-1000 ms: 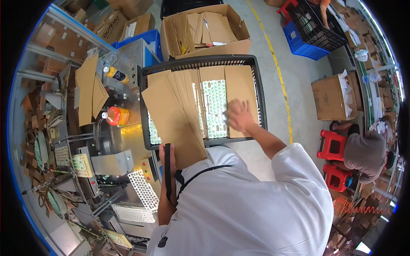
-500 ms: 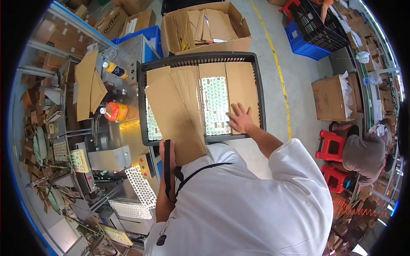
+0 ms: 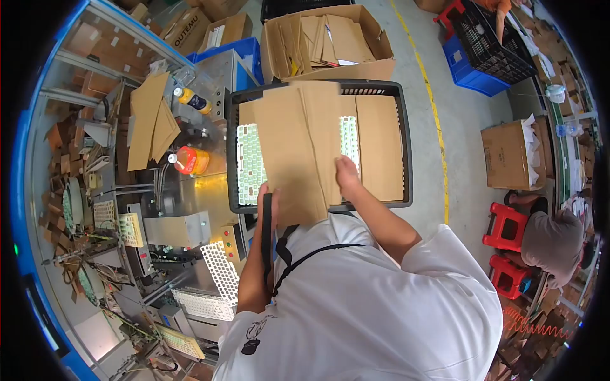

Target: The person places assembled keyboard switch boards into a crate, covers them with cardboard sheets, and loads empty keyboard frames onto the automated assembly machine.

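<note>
A stack of flat cardboard sheets (image 3: pixel 289 149) stands over the black crate (image 3: pixel 408 146), between my two hands. My left hand (image 3: pixel 262 194) is closed on its lower left edge, partly hidden by a black strap. My right hand (image 3: pixel 347 178) grips the stack's right edge, thumb towards me. In the crate beneath, a pale green-and-white keyboard panel (image 3: pixel 249 152) shows to the left of the stack. Another such panel (image 3: pixel 349 130) shows partly to its right. A cardboard sheet (image 3: pixel 380 149) lies flat along the crate's right side.
An open carton (image 3: pixel 383 47) of cardboard pieces stands beyond the crate. To the left, a metal bench holds an orange-filled bottle (image 3: pixel 192 160), loose cardboard (image 3: pixel 149 130) and a white keyboard plate (image 3: pixel 220 270). At right are red stools (image 3: pixel 505 228) and a seated person (image 3: pixel 551 241).
My right hand has left the sheet and panel at the crate's right and taken the stack's right edge. The stack has shifted right, covering more of the right panel. The view has shifted slightly.
</note>
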